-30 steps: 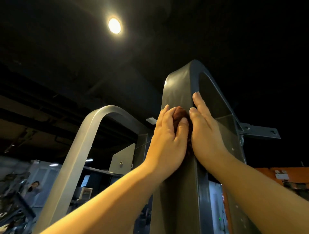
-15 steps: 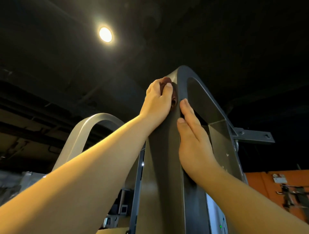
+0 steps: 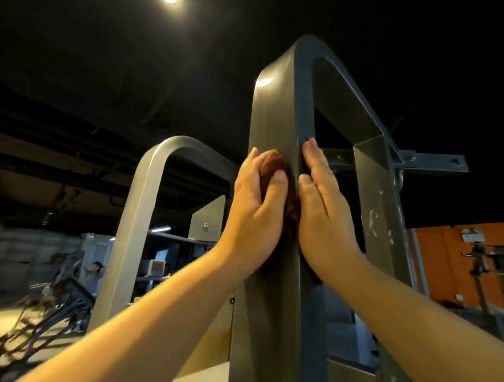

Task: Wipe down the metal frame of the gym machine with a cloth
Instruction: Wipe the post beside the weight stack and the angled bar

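Note:
A tall dark grey metal frame (image 3: 275, 109) of the gym machine rises in front of me and curves over at the top. My left hand (image 3: 256, 212) presses a bunched brown cloth (image 3: 272, 166) against the frame's front face at mid height. Most of the cloth is hidden under the palm; a strip shows between the two hands. My right hand (image 3: 324, 215) lies flat with fingers straight along the frame's right edge, beside the cloth, holding nothing.
A lighter grey curved frame (image 3: 141, 207) stands to the left. A metal bracket (image 3: 431, 162) sticks out to the right behind the frame. An orange wall (image 3: 447, 261) is at right, a ceiling lamp (image 3: 170, 1) overhead, dark equipment (image 3: 54, 297) at lower left.
My left hand has slid the cloth down from the frame's curved top to mid height. My right hand has stayed flat on the right edge.

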The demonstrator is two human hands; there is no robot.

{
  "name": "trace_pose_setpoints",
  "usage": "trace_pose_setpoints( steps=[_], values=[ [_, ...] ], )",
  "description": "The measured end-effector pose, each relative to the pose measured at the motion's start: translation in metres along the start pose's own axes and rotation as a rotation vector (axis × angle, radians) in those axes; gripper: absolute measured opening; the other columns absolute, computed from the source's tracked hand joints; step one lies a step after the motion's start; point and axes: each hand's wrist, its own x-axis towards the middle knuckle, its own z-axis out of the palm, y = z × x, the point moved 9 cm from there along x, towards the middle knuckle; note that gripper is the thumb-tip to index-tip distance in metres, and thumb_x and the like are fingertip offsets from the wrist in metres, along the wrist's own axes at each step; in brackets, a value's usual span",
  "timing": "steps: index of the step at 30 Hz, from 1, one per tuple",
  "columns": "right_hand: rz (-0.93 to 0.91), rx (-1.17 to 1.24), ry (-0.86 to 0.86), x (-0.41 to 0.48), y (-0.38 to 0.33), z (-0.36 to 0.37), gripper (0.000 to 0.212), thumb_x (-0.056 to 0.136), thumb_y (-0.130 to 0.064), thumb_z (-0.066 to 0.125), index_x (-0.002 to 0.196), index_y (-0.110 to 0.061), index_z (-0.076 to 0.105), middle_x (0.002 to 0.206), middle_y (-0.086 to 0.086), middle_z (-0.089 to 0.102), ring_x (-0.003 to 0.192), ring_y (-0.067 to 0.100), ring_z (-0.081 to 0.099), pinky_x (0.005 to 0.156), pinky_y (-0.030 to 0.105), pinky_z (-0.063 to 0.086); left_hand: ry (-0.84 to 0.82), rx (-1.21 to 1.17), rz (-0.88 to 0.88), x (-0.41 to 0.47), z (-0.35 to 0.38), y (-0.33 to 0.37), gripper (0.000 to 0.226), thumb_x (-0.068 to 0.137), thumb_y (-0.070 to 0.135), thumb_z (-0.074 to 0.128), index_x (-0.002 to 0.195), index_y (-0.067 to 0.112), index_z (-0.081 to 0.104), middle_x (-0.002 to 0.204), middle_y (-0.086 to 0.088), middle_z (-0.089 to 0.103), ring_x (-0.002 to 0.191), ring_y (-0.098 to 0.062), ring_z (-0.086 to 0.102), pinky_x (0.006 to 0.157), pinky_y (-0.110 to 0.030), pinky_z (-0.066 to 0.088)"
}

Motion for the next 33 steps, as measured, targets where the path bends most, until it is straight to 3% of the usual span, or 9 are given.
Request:
trace_pose_setpoints(
  steps=[2,4,9,11,15,20,24,30,33],
  values=[
    [0.014,0.002,-0.023,-0.005,-0.001,0.0,0.051,0.113,-0.021,0.032,0.161,-0.032,0.021,0.169,-0.02,0.016,0.152,-0.009,0.012,0.129,0.035,0.017,0.036,-0.01,-0.05,0.02,-0.003,0.002,0.038,0.087,0.061,0.052,0.125,0.057,0.048,0.157,0.003,0.042,0.147,-0.016,0.04,0.123,-0.049,0.032],
    [0.004,-0.024,-0.065,-0.018,-0.001,0.003,0.052,0.113,-0.019,0.031,0.162,-0.03,0.018,0.169,-0.019,0.011,0.152,-0.009,0.007,0.129,0.033,0.014,0.059,0.023,-0.044,0.018,-0.004,0.0,0.041,0.093,0.056,0.051,0.133,0.048,0.048,0.157,0.0,0.042,0.147,-0.017,0.04,0.123,-0.049,0.032],
    [-0.04,0.026,-0.129,-0.07,0.009,0.008,0.055,0.109,-0.022,0.03,0.161,-0.032,0.016,0.166,-0.027,0.006,0.152,-0.009,-0.002,0.13,0.038,0.011,0.028,0.017,-0.013,-0.072,0.0,-0.015,0.044,0.102,0.05,0.046,0.144,0.054,0.035,0.168,0.014,0.024,0.155,-0.009,0.026,0.126,-0.049,0.028],
    [-0.033,0.049,-0.131,-0.088,0.014,0.009,0.056,0.107,-0.023,0.031,0.16,-0.032,0.016,0.165,-0.029,0.005,0.152,-0.009,-0.003,0.13,0.037,0.011,0.0,0.069,0.015,-0.116,0.002,-0.017,0.049,0.104,0.049,0.043,0.151,0.046,0.031,0.169,0.015,0.021,0.157,-0.01,0.021,0.127,-0.048,0.025],
    [-0.064,-0.028,-0.095,-0.117,0.015,0.012,0.054,0.11,-0.014,0.031,0.162,-0.017,0.017,0.172,-0.009,0.006,0.156,0.002,-0.003,0.128,0.027,0.006,0.008,0.216,-0.047,-0.204,0.004,-0.02,0.059,0.107,0.057,0.033,0.158,0.027,0.027,0.172,0.008,0.019,0.159,-0.012,0.015,0.127,-0.031,0.018],
    [-0.059,-0.046,-0.108,-0.144,0.015,0.018,0.052,0.109,-0.004,0.032,0.159,0.003,0.017,0.17,0.019,0.008,0.159,0.03,0.001,0.13,0.044,0.006,0.042,0.245,-0.126,-0.251,-0.003,-0.027,0.053,0.108,0.039,0.038,0.156,0.019,0.029,0.171,-0.007,0.021,0.159,-0.018,0.017,0.129,-0.041,0.018],
    [-0.102,-0.033,-0.138,-0.174,0.013,0.021,0.05,0.108,0.001,0.033,0.154,0.015,0.021,0.164,0.034,0.012,0.155,0.047,0.005,0.127,0.057,0.009,0.161,0.07,-0.269,-0.223,-0.008,-0.038,0.042,0.101,0.04,0.045,0.142,0.039,0.04,0.163,-0.015,0.035,0.155,-0.028,0.029,0.126,-0.054,0.024],
    [-0.115,0.0,-0.236,-0.233,0.016,0.023,0.049,0.106,0.003,0.035,0.151,0.018,0.023,0.16,0.04,0.015,0.152,0.053,0.008,0.126,0.061,0.008,0.275,0.067,-0.411,-0.303,-0.004,-0.046,0.06,0.101,0.039,0.044,0.157,0.019,0.032,0.163,-0.019,0.036,0.152,-0.033,0.035,0.124,-0.06,0.027],
    [-0.103,0.008,-0.265,-0.259,0.019,0.024,0.051,0.105,0.003,0.039,0.151,0.018,0.023,0.16,0.041,0.015,0.154,0.044,0.001,0.123,0.066,0.008,0.268,0.155,-0.454,-0.369,0.003,-0.037,0.054,0.103,0.036,0.041,0.155,0.03,0.03,0.169,-0.014,0.026,0.157,-0.03,0.025,0.125,-0.06,0.023]
  ],
)
